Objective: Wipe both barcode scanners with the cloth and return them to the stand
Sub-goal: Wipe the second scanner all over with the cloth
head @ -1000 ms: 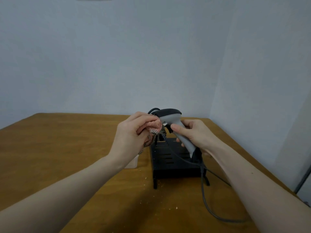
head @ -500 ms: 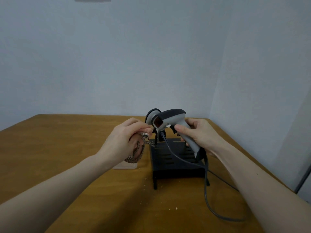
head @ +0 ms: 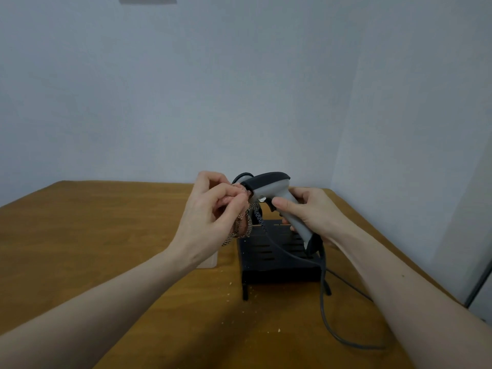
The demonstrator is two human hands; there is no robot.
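Right hand [head: 311, 214], closed round the handle of the rigid grey-and-black pistol-grip plastic barcode scanner [head: 277, 193]; left hand [head: 213, 214] pinching the limp patterned cloth [head: 243, 225] against its nose; likely light, corded.

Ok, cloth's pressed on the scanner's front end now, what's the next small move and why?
Probably rub the cloth across the scanner window with the left hand while the right hand steadies the handle: the cloth sits bunched at the nose, and the scanner is held above the stand, not seated.
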